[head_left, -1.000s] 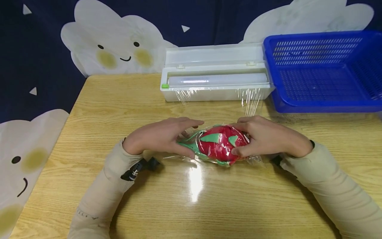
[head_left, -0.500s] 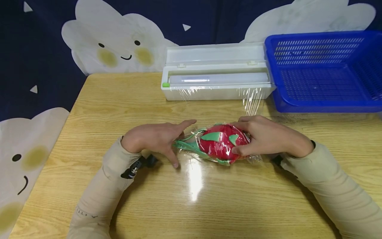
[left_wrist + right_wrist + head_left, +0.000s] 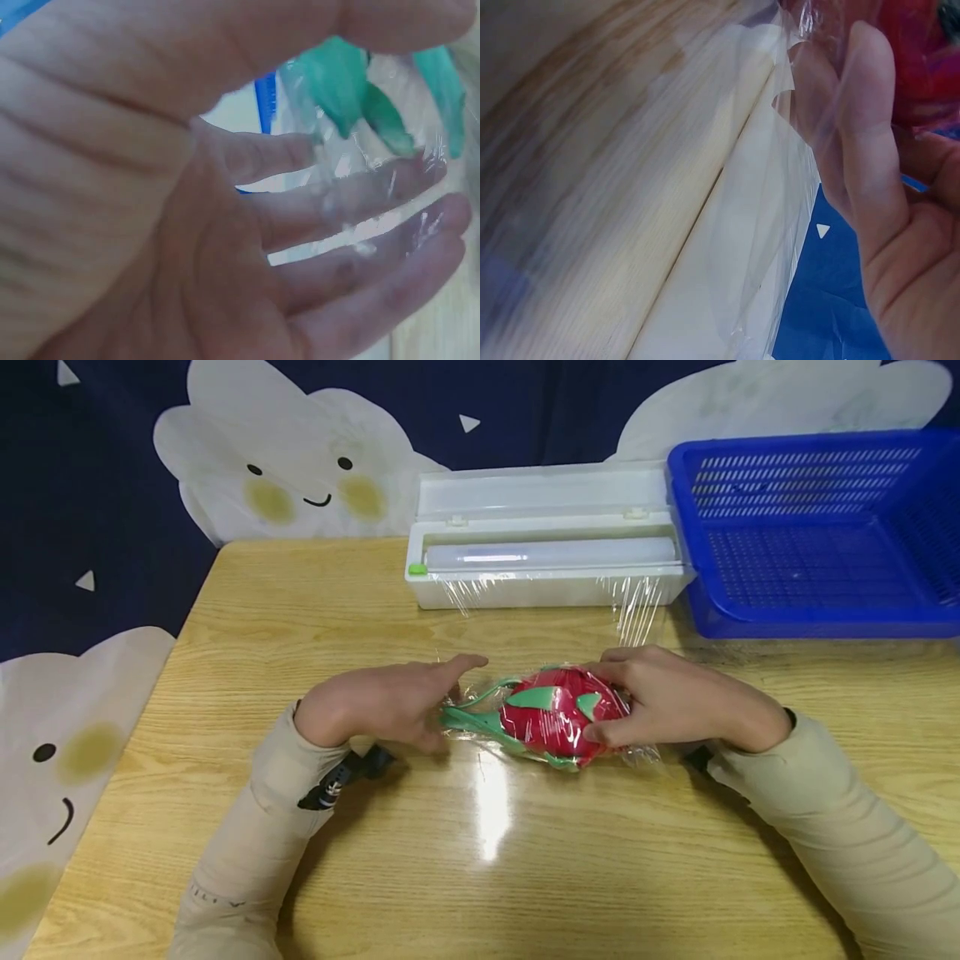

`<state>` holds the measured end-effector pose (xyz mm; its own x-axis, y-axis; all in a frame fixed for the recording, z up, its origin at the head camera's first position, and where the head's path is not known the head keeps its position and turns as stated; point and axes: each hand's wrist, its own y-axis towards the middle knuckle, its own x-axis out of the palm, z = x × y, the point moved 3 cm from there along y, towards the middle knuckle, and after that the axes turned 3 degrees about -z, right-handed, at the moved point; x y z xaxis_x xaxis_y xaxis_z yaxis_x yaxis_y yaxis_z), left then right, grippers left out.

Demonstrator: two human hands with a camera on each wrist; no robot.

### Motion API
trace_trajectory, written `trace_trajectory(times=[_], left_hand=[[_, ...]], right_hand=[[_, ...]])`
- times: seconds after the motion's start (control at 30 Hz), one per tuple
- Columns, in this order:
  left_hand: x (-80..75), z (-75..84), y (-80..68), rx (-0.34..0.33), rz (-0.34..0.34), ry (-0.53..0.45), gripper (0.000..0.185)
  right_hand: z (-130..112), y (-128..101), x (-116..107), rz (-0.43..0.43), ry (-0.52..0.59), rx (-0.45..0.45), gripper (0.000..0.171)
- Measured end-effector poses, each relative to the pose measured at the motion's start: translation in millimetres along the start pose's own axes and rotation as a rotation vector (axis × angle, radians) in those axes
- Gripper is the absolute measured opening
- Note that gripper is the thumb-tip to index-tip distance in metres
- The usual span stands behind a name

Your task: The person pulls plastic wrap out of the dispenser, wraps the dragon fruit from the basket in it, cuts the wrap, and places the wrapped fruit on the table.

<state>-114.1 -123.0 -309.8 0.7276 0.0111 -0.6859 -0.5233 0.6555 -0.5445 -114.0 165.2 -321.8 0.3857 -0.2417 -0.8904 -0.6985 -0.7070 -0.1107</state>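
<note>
A red toy dragon fruit [image 3: 551,722] with green leaves lies on the wooden table [image 3: 487,877], wrapped in clear cling film [image 3: 637,756]. My right hand [image 3: 622,693] grips its right end, fingers over the top and thumb at the near side. My left hand [image 3: 442,697] lies at the green leaf end with straight fingers resting against the film. In the left wrist view the film drapes over the fingers [image 3: 352,202] below the green leaves [image 3: 337,82]. The right wrist view has a finger [image 3: 870,150] pressed on the red fruit [image 3: 922,67], with loose film [image 3: 765,225] hanging beside it.
A white cling film dispenser [image 3: 547,560] stands open at the back of the table, film trailing from its front edge [image 3: 637,610]. A blue plastic basket [image 3: 810,627] sits at the back right. A dark cloud-patterned backdrop surrounds the table.
My left hand let go of the green end, spread its fingers, then came back against the film with its thumb tucked in. The right hand kept its grip.
</note>
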Motion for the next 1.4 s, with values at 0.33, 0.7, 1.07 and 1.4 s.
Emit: trace_trajectory(times=[0.33,0.7,1.07,1.4], left_hand=[[-11.6,5.2,-12.0,0.12,0.153,0.105,0.041],[-17.3,7.5,-17.4,0.198,0.202,0.119,0.033],[-20.5,6.3,-15.6,0.297,0.265,0.116,0.01],[-20.8,-6.4,2.2,0.36,0.325,-0.018,0.007]], right_hand=[[2.0,-0.8,-0.8,-0.011,0.024,0.018,0.059],[1.9,-0.1,-1.7,-0.021,0.026,0.036,0.062],[0.5,-0.6,-1.7,-0.018,0.033,0.023,0.063],[0.6,-0.5,-0.9,-0.017,0.034,0.009,0.065]])
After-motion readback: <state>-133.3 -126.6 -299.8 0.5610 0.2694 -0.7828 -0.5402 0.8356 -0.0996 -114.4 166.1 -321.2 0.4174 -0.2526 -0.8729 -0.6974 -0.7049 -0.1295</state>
